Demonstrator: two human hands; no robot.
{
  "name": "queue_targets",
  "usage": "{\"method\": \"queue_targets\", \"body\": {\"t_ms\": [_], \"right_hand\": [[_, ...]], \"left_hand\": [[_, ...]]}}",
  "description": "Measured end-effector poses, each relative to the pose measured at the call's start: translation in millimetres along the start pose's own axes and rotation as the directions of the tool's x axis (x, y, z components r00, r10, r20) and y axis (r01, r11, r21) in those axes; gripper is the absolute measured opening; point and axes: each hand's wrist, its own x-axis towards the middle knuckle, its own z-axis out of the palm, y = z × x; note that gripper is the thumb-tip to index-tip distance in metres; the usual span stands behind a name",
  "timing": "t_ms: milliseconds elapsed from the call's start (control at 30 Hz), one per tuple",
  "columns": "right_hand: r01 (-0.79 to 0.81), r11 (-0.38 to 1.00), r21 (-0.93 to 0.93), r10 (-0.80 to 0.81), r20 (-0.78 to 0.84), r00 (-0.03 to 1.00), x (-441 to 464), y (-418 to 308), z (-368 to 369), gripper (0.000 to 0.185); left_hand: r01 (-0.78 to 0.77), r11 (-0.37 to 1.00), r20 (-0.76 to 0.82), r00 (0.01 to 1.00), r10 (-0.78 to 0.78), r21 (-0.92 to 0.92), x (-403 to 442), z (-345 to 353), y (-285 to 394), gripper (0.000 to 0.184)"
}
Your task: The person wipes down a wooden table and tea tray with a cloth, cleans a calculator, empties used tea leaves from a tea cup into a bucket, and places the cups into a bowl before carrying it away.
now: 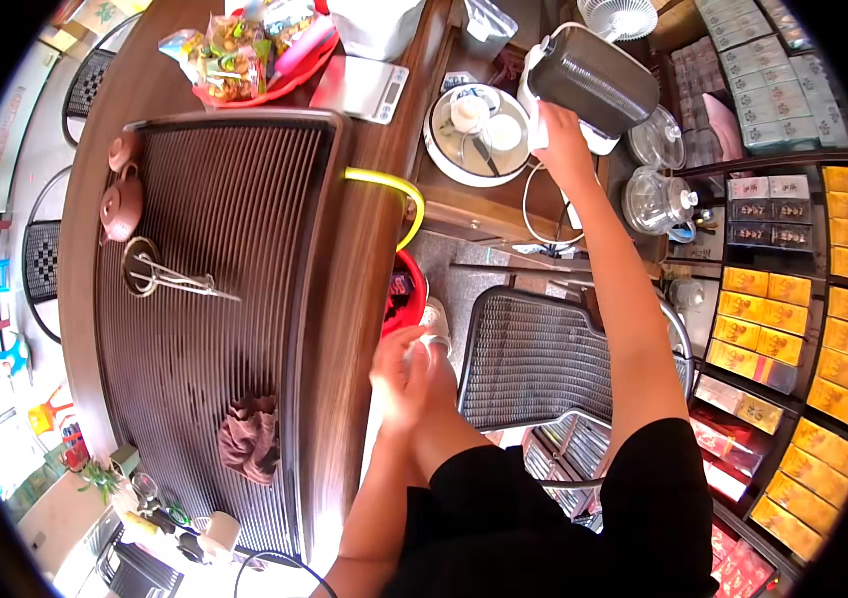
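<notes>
My right hand (565, 149) reaches to the back of the side counter, its fingers closed round the white front edge of a white appliance with a dark see-through lid (598, 80). Just left of it sits a round white tray (444, 167) holding small white cups and a dark utensil. My left hand (401, 377) hangs beside the tea table's edge, fingers loosely bent and apart, with nothing visible in it. It is nearest to a red bin (414, 311) under the table edge.
On the slatted tea tray (214, 349) are a clay teapot (122, 206), a strainer on a stand (142, 267) and a brown cloth (249, 439). A yellow hose (409, 194) curves off its edge. Glass pots (655, 199), a chair (533, 354) and boxed shelves stand right.
</notes>
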Motion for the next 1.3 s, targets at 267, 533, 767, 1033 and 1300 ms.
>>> {"method": "queue_targets", "body": {"t_ms": [267, 533, 767, 1033, 1300], "right_hand": [[0.376, 0.92, -0.107, -0.339, 0.261, 0.904, 56, 22, 30, 0.04], [0.441, 0.896, 0.057, -0.423, 0.421, 0.803, 80, 32, 47, 0.039], [0.304, 0.925, 0.229, -0.373, 0.381, 0.846, 67, 39, 45, 0.054], [-0.724, 0.663, 0.19, 0.623, 0.397, 0.674, -36, 13, 57, 0.055], [-0.803, -0.324, 0.499, 0.656, 0.73, 0.189, -33, -13, 107, 0.068]], "left_hand": [[-0.024, 0.984, -0.134, 0.99, 0.049, 0.177, 104, -21, -22, 0.013], [-0.189, 0.872, -0.072, 0.966, 0.247, 0.451, 119, -20, -22, 0.014], [-0.181, 0.803, -0.065, 0.963, 0.263, 0.568, 124, -18, -20, 0.018], [-0.156, 0.765, -0.066, 0.966, 0.251, 0.625, 126, -14, -15, 0.025], [-0.123, 0.744, -0.075, 0.971, 0.227, 0.656, 125, -15, -17, 0.025]]}}
